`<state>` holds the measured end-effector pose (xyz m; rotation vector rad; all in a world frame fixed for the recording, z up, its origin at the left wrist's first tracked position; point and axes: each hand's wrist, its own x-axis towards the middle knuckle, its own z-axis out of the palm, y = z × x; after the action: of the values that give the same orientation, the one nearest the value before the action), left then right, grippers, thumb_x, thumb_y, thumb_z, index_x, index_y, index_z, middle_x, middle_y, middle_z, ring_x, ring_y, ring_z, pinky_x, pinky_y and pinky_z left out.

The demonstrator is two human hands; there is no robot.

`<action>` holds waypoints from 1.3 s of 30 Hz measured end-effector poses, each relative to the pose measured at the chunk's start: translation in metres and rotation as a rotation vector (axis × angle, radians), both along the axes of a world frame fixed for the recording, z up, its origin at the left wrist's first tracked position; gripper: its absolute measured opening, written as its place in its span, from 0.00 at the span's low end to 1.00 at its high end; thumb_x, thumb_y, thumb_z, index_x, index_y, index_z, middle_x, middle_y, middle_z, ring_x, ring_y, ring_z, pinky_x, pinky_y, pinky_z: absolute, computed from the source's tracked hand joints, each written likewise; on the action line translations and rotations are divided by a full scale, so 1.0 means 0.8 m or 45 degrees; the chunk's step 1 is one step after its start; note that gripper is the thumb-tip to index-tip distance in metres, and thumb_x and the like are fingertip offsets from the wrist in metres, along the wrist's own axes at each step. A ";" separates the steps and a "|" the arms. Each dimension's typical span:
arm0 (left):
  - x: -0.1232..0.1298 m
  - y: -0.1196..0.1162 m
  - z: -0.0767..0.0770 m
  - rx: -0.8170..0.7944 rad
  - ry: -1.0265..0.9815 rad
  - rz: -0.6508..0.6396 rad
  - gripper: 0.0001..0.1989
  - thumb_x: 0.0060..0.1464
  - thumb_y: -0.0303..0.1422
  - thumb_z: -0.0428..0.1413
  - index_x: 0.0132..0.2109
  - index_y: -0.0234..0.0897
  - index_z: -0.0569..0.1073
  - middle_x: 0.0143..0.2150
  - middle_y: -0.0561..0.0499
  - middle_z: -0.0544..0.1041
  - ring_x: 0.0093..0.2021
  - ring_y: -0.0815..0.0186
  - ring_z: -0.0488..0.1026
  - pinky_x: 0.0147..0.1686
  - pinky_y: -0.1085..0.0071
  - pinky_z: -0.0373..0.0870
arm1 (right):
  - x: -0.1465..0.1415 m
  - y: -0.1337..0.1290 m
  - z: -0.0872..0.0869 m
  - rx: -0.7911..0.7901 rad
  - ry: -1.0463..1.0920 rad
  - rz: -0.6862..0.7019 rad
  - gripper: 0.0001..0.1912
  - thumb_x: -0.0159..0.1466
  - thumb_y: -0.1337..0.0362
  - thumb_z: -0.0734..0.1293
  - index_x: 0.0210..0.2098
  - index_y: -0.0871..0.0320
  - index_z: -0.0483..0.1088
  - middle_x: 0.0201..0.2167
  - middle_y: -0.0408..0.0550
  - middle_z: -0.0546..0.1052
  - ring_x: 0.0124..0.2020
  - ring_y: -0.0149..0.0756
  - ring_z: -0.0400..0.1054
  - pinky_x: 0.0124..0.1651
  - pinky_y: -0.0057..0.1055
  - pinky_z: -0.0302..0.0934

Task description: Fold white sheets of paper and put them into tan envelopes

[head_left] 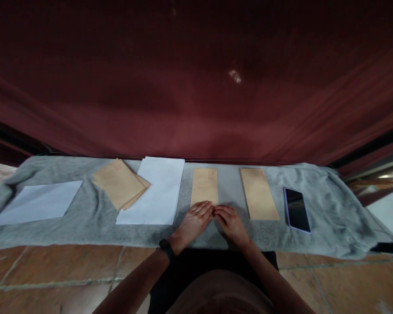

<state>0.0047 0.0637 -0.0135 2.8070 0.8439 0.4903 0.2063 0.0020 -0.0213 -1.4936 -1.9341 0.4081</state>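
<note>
A tan envelope (205,187) with a small red stamp mark lies upright in front of me on the grey cloth. My left hand (196,218), with a black band at the wrist, rests on the envelope's near end, fingers close together. Meeting it there from the right is my right hand (231,222), its fingers bent and closed at the same end. The fingertips of both hands nearly touch, and they hide the near edge of the envelope.
Right of my hands lie a stack of tan envelopes (259,194) and a phone (297,210). To the left are a white paper stack (157,192), overlapping tan envelopes (119,183) and another white sheet (41,200). A dark red curtain (183,109) hangs behind the cloth-covered surface (94,231).
</note>
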 end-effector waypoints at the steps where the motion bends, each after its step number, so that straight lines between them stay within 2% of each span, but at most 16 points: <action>1: 0.000 0.000 0.000 0.001 -0.002 0.001 0.20 0.69 0.31 0.46 0.65 0.35 0.67 0.65 0.41 0.72 0.66 0.59 0.68 0.65 0.57 0.65 | 0.000 0.001 0.001 0.001 -0.007 -0.007 0.12 0.71 0.66 0.61 0.46 0.54 0.77 0.49 0.50 0.80 0.53 0.42 0.73 0.58 0.44 0.67; 5: 0.000 0.000 0.002 -0.043 -0.039 0.009 0.19 0.69 0.29 0.48 0.63 0.36 0.68 0.63 0.42 0.74 0.65 0.59 0.69 0.64 0.57 0.66 | -0.010 -0.005 0.005 0.041 -0.076 -0.033 0.15 0.71 0.68 0.59 0.49 0.55 0.77 0.51 0.53 0.80 0.54 0.44 0.73 0.60 0.48 0.66; 8: 0.001 -0.001 0.003 -0.081 -0.044 0.045 0.20 0.68 0.27 0.47 0.64 0.37 0.68 0.63 0.43 0.74 0.65 0.60 0.69 0.65 0.57 0.65 | -0.026 -0.019 0.006 0.072 -0.125 -0.043 0.19 0.71 0.69 0.58 0.55 0.55 0.74 0.56 0.55 0.77 0.58 0.46 0.71 0.63 0.51 0.65; 12: 0.003 -0.005 -0.001 -0.068 0.039 0.057 0.23 0.66 0.24 0.47 0.65 0.36 0.66 0.66 0.43 0.71 0.68 0.60 0.65 0.67 0.57 0.62 | -0.042 -0.046 0.006 0.073 -0.211 -0.054 0.25 0.71 0.67 0.59 0.66 0.58 0.65 0.63 0.58 0.71 0.63 0.49 0.67 0.67 0.52 0.61; 16: 0.002 -0.010 -0.005 -0.055 0.093 0.078 0.24 0.65 0.22 0.48 0.66 0.33 0.65 0.68 0.42 0.68 0.69 0.60 0.63 0.68 0.61 0.60 | -0.038 -0.059 0.007 0.055 -0.277 -0.031 0.29 0.72 0.62 0.60 0.71 0.56 0.56 0.68 0.56 0.66 0.67 0.50 0.63 0.71 0.54 0.55; 20: -0.010 -0.011 -0.002 -0.065 0.078 0.066 0.25 0.66 0.23 0.47 0.67 0.37 0.64 0.69 0.44 0.67 0.70 0.63 0.62 0.68 0.62 0.60 | -0.031 -0.060 0.010 0.042 -0.300 -0.044 0.30 0.73 0.62 0.59 0.73 0.56 0.52 0.69 0.55 0.64 0.68 0.50 0.61 0.71 0.55 0.53; 23: -0.027 -0.013 0.008 -0.064 0.122 -0.040 0.23 0.69 0.33 0.48 0.69 0.42 0.62 0.72 0.47 0.63 0.72 0.62 0.58 0.70 0.59 0.57 | -0.031 -0.060 0.011 0.034 -0.320 -0.044 0.30 0.73 0.62 0.59 0.73 0.57 0.51 0.69 0.55 0.64 0.68 0.50 0.61 0.71 0.55 0.52; 26: -0.048 -0.018 0.019 -0.035 0.200 -0.091 0.30 0.69 0.44 0.49 0.73 0.40 0.54 0.75 0.46 0.56 0.74 0.60 0.51 0.72 0.57 0.50 | -0.031 -0.062 0.011 0.036 -0.327 -0.041 0.31 0.73 0.62 0.60 0.73 0.58 0.51 0.69 0.56 0.63 0.68 0.50 0.61 0.71 0.55 0.52; 31: -0.072 -0.029 0.019 0.029 0.222 -0.027 0.34 0.70 0.47 0.45 0.74 0.37 0.48 0.75 0.43 0.56 0.75 0.59 0.51 0.72 0.57 0.49 | -0.031 -0.063 0.012 0.057 -0.351 -0.054 0.31 0.73 0.62 0.60 0.73 0.58 0.52 0.69 0.56 0.64 0.67 0.50 0.62 0.71 0.53 0.53; 35: -0.065 -0.033 0.010 0.047 0.226 0.043 0.34 0.70 0.47 0.43 0.74 0.34 0.49 0.75 0.40 0.55 0.75 0.58 0.51 0.72 0.56 0.50 | -0.032 -0.063 0.010 0.089 -0.407 -0.076 0.29 0.73 0.62 0.59 0.71 0.61 0.55 0.67 0.57 0.66 0.67 0.48 0.62 0.71 0.51 0.53; 39: -0.030 -0.020 0.004 0.026 0.231 0.119 0.32 0.72 0.45 0.39 0.74 0.31 0.50 0.75 0.40 0.55 0.75 0.59 0.51 0.72 0.57 0.49 | -0.033 -0.062 0.009 0.117 -0.470 -0.116 0.26 0.73 0.62 0.59 0.69 0.62 0.60 0.67 0.56 0.67 0.67 0.46 0.63 0.72 0.47 0.51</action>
<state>-0.0194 0.0478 -0.0103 2.8737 1.0146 0.2604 0.1797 -0.0478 -0.0142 -1.6788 -2.1186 -0.0003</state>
